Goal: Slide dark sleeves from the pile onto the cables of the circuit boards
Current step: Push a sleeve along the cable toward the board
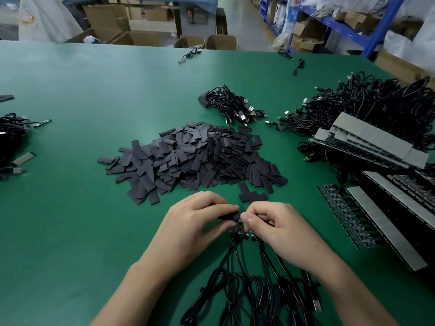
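Dark flat plastic sleeve [229,217] is pinched by left hand [200,215]; small dark circuit board [240,228] is gripped by right hand [270,229]. Heaped dark sleeve pile [193,158] at twelve o'clock is judged mostly unused.

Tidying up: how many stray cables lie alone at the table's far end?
3: one cable far centre, a second and third far right. None look hidden.

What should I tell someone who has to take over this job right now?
Left hand: pinches one dark sleeve.
Right hand: pinches the small circuit board whose cables trail toward you.
Sleeve pile: just beyond the hands.
Done: the sleeve is at the board's end; fingers hide how far on it is.
Left: a big pile of sleeves, and stacked boards on the right.
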Demonstrator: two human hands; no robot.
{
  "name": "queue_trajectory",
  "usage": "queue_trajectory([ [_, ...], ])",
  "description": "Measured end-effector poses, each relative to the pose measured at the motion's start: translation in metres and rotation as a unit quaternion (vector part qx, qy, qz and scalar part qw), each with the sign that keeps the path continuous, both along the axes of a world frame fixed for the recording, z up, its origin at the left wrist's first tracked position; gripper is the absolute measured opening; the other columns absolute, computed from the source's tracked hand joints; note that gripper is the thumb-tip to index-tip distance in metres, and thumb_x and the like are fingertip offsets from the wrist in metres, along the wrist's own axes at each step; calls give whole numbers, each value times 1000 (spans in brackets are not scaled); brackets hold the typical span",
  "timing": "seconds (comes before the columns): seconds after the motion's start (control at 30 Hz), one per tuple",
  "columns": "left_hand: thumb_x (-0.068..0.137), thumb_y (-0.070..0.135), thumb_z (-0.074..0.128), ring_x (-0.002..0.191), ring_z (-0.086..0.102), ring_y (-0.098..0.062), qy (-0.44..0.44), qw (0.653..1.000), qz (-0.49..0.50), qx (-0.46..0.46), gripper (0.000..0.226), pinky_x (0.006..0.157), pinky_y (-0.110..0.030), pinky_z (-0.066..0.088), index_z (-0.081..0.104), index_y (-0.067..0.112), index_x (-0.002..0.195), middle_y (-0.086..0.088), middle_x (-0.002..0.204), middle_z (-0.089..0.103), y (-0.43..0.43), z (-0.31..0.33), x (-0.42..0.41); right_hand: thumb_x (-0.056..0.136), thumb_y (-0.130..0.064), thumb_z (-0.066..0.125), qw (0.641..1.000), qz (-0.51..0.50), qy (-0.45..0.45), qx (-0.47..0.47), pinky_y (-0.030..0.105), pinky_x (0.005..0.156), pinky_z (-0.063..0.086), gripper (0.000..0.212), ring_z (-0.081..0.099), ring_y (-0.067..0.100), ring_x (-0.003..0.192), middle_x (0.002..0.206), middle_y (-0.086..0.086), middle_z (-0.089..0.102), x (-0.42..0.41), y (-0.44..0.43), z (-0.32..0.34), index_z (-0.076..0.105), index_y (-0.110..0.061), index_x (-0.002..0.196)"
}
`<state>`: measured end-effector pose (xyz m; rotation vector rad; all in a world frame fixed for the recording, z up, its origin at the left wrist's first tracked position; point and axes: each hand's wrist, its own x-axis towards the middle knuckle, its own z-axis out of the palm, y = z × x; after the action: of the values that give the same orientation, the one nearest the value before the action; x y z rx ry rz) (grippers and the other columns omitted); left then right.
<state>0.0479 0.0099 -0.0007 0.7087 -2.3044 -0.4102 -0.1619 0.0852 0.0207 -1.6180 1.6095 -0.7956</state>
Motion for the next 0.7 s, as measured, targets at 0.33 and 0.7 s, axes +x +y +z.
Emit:
queue_trajectory([
  [0.33,96,34,70,91,67,-8,44,999,9,15,24,80,-29,56,78,17,112,7,101,69,1,1,0,101,-27,62,996,15,-78,27,9,59,41,19,57,-1,57,64,-8,63,-9,-2,2,72,-27,85],
  [0.7,93,27,77,89,68,-8,62,998,-13,-17,20,78,-28,57,79,13,108,5,100,70,4,0,-3,95,-28,67,985,29,-165,47,7,57,38,13,51,-5,58,67,-14,61,-7,-4,-2,74,-18,90],
])
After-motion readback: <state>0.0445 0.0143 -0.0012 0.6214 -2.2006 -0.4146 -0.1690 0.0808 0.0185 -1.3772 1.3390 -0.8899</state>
